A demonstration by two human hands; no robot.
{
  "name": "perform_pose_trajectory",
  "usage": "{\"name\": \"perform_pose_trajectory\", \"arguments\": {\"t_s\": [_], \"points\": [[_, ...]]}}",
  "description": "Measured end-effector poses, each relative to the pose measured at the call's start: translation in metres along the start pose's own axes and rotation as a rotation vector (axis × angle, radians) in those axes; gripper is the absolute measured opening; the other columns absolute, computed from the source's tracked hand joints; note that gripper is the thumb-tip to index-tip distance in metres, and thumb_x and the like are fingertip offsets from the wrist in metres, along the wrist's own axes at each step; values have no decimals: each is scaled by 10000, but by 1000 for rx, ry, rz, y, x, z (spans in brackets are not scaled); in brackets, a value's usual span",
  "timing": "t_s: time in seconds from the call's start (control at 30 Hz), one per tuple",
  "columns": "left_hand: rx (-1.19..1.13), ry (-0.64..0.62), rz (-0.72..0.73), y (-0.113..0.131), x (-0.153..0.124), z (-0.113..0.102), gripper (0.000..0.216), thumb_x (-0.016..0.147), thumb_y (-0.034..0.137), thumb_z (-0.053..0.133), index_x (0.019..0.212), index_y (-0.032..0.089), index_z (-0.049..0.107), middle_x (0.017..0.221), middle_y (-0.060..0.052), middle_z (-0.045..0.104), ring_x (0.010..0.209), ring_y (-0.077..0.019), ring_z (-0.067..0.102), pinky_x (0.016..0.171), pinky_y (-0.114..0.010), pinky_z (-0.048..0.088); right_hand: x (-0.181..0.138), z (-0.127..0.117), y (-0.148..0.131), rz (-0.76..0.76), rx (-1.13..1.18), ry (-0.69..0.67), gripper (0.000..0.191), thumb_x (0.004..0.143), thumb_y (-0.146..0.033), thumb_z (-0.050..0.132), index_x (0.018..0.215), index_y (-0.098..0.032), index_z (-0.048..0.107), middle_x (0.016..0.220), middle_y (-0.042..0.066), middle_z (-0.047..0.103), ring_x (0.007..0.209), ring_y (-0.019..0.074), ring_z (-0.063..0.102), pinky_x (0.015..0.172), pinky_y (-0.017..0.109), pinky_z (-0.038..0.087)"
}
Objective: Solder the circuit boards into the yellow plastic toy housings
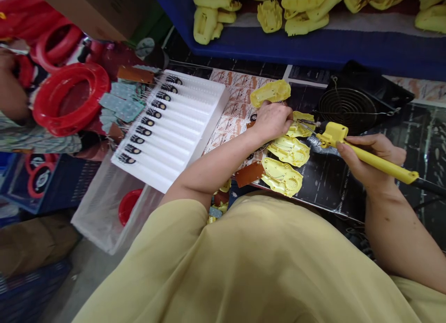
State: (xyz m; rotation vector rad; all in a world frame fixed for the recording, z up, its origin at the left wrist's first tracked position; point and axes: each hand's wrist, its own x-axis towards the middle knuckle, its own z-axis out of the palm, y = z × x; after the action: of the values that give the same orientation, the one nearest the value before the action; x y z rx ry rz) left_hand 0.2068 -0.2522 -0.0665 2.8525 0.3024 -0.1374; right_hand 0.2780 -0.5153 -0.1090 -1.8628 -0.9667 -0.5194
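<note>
While hunched over the counter (pixel 324 184), pinned down a yellow shell (pixel 302 128) with the left hand (pixel 273 120), fingers curled tight and pressing on its left edge. Gripped the soldering iron (pixel 386 166) in the right hand (pixel 365 163), fingers wrapped closed round the yellow handle, metal tip aimed left and brought right up to that shell, just beside the left fingertips. Found the shell mid-counter, at the head of a short column. Spotted a second shell (pixel 289 150) just below it and a third shell (pixel 282 177) below that, both lying insides up. Saw a fourth shell (pixel 270 92) just above the left hand, smooth side up. Caught a brown board (pixel 249 173) touching the third shell's left side.

Off to the left, noted a white tray (pixel 188 123) with a row of black parts (pixel 148 121) along its far edge, green boards (pixel 121 105) just beyond, then red rings (pixel 69 98). Glimpsed another person's hand (pixel 12 93) at the left border. Behind the iron, picked out a black fan (pixel 351 109), and along the top a blue crate (pixel 313 47) loaded with more yellow mouldings.
</note>
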Motion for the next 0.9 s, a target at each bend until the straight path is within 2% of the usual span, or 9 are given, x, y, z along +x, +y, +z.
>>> {"name": "perform_pose_trajectory", "arguments": {"t_s": [0.2,0.4,0.73,0.9], "points": [[-15,5,6,-4,-1,2,381,995,224,563,1187,186,890,1263,-136,865,1280,-357,780,1200,-536,501,7,-3,2,-56,33,-11,317,1009,-582,848,914,-280,830,782,-33,826,570,149,750,496,215,545],[-18,21,30,-7,0,6,373,999,232,561,1170,184,890,1250,-139,865,1264,-353,782,1163,-519,519,6,-4,8,-36,67,-34,295,986,-572,873,927,-285,843,782,-27,826,546,148,727,460,225,492],[7,10,39,-3,0,3,392,997,204,557,1211,187,884,1266,-140,849,1294,-354,763,1190,-539,501,8,-5,15,49,40,-54,461,924,-747,858,870,-290,840,759,-4,822,520,173,719,459,266,521],[24,-19,5,1,-1,-1,407,1009,190,553,1258,186,875,1319,-148,840,1351,-360,746,1207,-539,498,9,-5,15,36,25,3,496,937,-782,824,850,-294,829,749,0,817,512,174,714,450,269,514]]}}
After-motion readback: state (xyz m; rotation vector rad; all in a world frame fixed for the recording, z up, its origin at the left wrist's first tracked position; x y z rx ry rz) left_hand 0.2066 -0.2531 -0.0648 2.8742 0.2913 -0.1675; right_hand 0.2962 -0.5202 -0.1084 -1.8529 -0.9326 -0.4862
